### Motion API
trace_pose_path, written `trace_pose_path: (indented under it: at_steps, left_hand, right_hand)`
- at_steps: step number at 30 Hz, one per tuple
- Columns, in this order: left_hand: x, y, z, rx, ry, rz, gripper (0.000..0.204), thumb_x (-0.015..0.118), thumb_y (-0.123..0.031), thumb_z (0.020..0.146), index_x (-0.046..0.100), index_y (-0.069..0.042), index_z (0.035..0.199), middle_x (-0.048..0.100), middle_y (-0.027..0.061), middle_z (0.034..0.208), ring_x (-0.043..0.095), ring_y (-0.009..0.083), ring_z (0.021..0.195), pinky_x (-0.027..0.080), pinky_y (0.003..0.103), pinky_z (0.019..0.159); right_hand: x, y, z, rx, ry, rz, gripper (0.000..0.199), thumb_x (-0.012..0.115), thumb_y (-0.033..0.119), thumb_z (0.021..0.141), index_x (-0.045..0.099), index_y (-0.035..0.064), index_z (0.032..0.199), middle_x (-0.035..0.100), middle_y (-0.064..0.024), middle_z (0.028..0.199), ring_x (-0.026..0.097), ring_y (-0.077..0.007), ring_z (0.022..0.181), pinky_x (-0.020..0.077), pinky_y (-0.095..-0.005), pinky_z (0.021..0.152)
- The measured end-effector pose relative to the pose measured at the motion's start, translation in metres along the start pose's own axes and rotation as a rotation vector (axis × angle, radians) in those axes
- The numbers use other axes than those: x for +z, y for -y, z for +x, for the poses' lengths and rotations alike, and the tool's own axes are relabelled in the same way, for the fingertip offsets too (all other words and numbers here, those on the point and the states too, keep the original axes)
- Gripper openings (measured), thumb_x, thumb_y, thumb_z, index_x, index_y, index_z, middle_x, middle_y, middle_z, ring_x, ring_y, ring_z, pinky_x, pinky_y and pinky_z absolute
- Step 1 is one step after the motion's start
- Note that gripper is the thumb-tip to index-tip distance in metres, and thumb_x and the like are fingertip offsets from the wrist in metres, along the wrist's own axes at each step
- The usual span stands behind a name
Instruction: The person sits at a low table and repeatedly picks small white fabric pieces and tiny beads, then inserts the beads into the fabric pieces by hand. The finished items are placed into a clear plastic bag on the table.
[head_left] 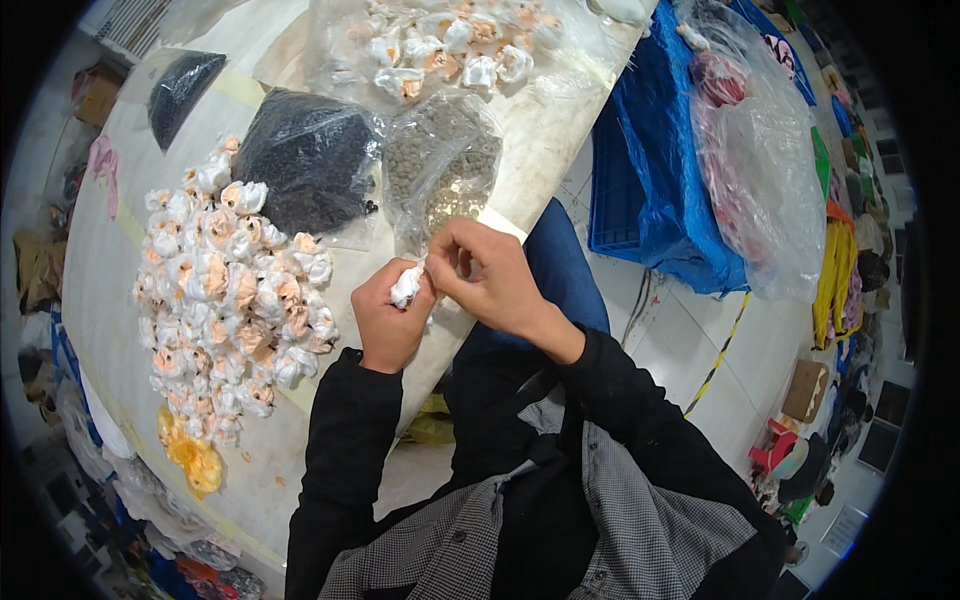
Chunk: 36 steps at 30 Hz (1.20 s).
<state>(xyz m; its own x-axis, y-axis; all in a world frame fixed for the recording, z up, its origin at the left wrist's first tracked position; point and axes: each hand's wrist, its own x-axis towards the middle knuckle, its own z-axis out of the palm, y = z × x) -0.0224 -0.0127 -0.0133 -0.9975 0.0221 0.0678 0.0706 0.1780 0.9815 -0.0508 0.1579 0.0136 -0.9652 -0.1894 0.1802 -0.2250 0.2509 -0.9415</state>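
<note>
My left hand (390, 318) is closed around a small white plush piece (406, 287), which pokes out above the thumb and forefinger. My right hand (492, 278) meets it from the right, with thumb and forefinger pinched together at the piece's edge. What those fingertips hold is too small to make out. To the left lies a large heap of white-and-peach plush pieces (215, 290). Just beyond my hands are a clear bag of small grey pieces (440, 150) with some gold-coloured ones, and a clear bag of small black pieces (305, 160).
Another clear bag with white-and-peach pieces (480, 70) lies at the table's far side. A second black-filled bag (185, 95) and a yellow plush piece (190, 452) rest on the pale table (110, 270). Right of the table stands a blue crate (620, 190) with blue sheeting and plastic bags.
</note>
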Motion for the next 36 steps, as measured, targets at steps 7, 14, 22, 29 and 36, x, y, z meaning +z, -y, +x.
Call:
trace_pose_path:
  at_steps: [7,14,22,29,36]
  left_hand:
    - [-0.004,0.003,0.000,0.054,0.085,0.043,0.014,0.075,-0.012,0.093,0.068,0.001,0.090,0.062,0.0036,0.070,0.053,0.0089,0.063,0.043,0.029,0.057]
    - [-0.006,0.003,0.002,0.082,0.091,0.057,0.019,0.075,-0.013,0.092,0.066,0.002,0.085,0.059,0.0045,0.068,0.051,0.0104,0.062,0.040,0.030,0.057]
    - [-0.008,0.002,-0.001,-0.001,0.077,-0.045,0.026,0.073,-0.018,0.096,0.064,0.002,0.081,0.055,0.0015,0.067,0.047,0.0086,0.062,0.038,0.029,0.057]
    - [-0.009,0.004,-0.002,-0.015,0.037,-0.078,0.028,0.070,-0.019,0.096,0.061,0.001,0.079,0.051,-0.0013,0.067,0.044,0.0069,0.064,0.036,0.028,0.057]
    - [-0.014,0.008,-0.002,-0.047,0.045,-0.248,0.026,0.067,-0.018,0.094,0.060,0.000,0.077,0.052,-0.0039,0.069,0.044,0.0054,0.066,0.034,0.026,0.058]
  right_hand:
    - [0.009,-0.006,-0.011,0.008,-0.041,-0.048,0.012,0.070,0.012,0.097,0.064,0.0015,0.099,0.065,-0.0110,0.083,0.064,-0.0220,0.067,0.0512,-0.0326,0.062]
    - [0.016,-0.009,-0.016,-0.005,-0.090,-0.084,0.013,0.068,0.012,0.099,0.064,0.0006,0.100,0.066,-0.0115,0.083,0.065,-0.0222,0.067,0.0516,-0.0329,0.063]
    - [0.010,-0.019,-0.024,0.286,-0.102,0.489,0.013,0.068,0.011,0.102,0.065,-0.0006,0.101,0.069,-0.0035,0.083,0.060,-0.0068,0.070,0.0493,-0.0247,0.065]
    - [0.005,-0.012,-0.021,0.340,-0.032,0.653,0.011,0.067,0.009,0.103,0.063,-0.0013,0.102,0.069,-0.0039,0.086,0.063,-0.0069,0.073,0.0506,-0.0228,0.067]
    - [0.004,-0.004,-0.017,0.370,0.090,0.855,0.012,0.067,0.011,0.104,0.064,-0.0010,0.105,0.070,-0.0053,0.090,0.064,-0.0087,0.076,0.0540,-0.0253,0.069]
